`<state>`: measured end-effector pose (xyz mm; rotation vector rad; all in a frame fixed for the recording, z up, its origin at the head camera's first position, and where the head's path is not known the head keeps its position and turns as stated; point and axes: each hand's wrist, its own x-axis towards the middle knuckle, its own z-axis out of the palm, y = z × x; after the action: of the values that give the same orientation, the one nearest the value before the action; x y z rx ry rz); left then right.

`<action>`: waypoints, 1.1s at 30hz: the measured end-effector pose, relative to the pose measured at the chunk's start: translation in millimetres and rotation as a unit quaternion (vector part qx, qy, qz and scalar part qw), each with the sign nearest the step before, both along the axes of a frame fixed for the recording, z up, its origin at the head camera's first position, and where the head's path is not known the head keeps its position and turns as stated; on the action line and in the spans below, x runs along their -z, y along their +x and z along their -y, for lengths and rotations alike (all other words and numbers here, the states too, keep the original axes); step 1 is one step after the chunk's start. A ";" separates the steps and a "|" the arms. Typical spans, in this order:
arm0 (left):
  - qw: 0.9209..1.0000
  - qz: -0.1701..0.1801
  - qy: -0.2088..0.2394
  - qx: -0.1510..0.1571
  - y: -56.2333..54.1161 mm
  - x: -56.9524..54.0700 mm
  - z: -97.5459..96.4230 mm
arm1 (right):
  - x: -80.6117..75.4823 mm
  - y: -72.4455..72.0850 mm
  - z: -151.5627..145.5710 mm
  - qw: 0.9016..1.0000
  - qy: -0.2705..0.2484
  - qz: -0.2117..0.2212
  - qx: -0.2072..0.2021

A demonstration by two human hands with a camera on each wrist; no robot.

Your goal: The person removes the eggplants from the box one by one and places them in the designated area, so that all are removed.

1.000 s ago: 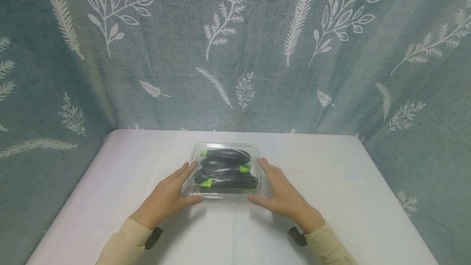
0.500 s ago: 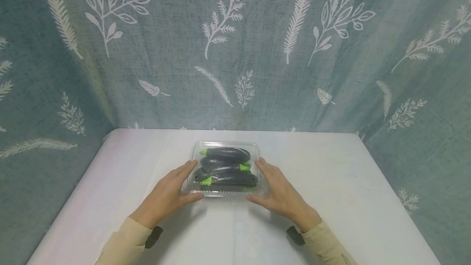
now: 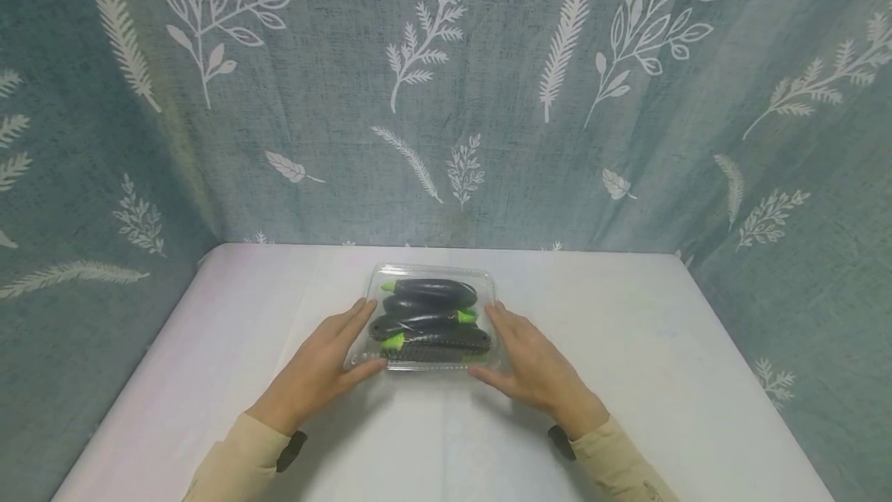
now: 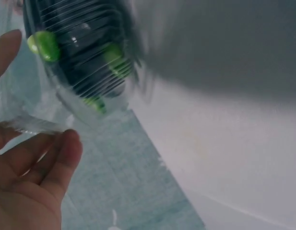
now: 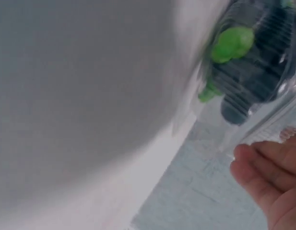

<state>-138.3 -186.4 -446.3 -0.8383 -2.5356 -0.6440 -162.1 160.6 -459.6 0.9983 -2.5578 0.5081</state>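
A clear plastic clamshell box [image 3: 433, 269] with several dark eggplants [image 3: 435, 291] inside is between my two hands at the middle of the table. Green stem ends show at both sides, and the lid is down over them. My left hand [image 3: 317, 366] grips the box's left side, its thumb at the near left corner. On the opposite side my right hand [image 3: 540, 370] holds the box the same way, thumb along the near edge. Both wrist views show fingertips at the rim, with the box's ribbed wall [image 4: 97, 72] close by. Whether its underside touches the table cannot be told.
The white-covered table [image 3: 627, 331] extends around the box on all sides. A blue-green curtain [image 3: 502, 169] with white leaf prints hangs behind the table and along its left and right sides.
Compared with a second ago, the box's near edge sits slightly higher in the head view and more of its top faces me. The right fingers have closed in against the side.
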 end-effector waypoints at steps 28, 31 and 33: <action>0.911 0.339 0.181 -0.152 4.9 15.7 -12.1 | -5.2 -1.2 3.3 0.958 0.132 -0.253 -0.040; 0.908 0.342 0.188 -0.154 4.4 14.6 -12.1 | -7.7 1.2 3.7 0.960 0.136 -0.241 -0.047; 0.906 0.344 0.191 -0.154 4.5 14.0 -12.0 | -8.8 2.0 3.3 0.961 0.137 -0.235 -0.053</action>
<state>-133.9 -174.4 -460.2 -0.0493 -2.8717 -1.4665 -160.2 157.3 -450.8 1.1880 -2.1836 -0.0646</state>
